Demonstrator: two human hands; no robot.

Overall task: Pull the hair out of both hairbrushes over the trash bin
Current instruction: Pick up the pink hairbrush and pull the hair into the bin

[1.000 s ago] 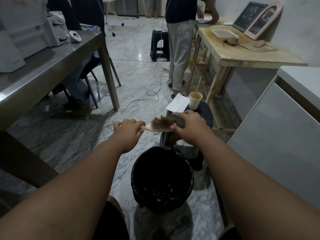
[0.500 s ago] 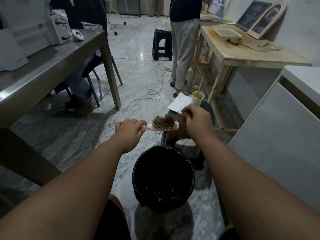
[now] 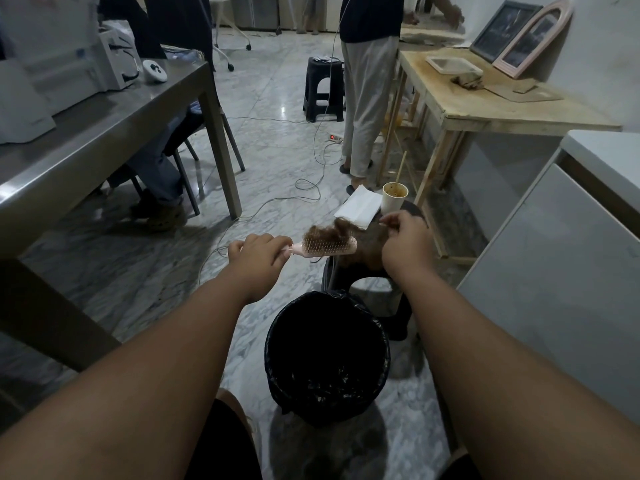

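Hair clumped on pink hairbrush, held above far rim of trash bin.
Light, soft, tangled; likely to stretch and cling to bristles, so best pinched low at clump's root and peeled sideways. Left hand wrapped round stiff handle. Right hand pinched at fingertips beside clump, seemingly on fine strands; too thin to confirm.

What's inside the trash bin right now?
Only a crumpled black liner shows inside the trash bin. The bottom is too dark to tell what, if anything, lies on it.
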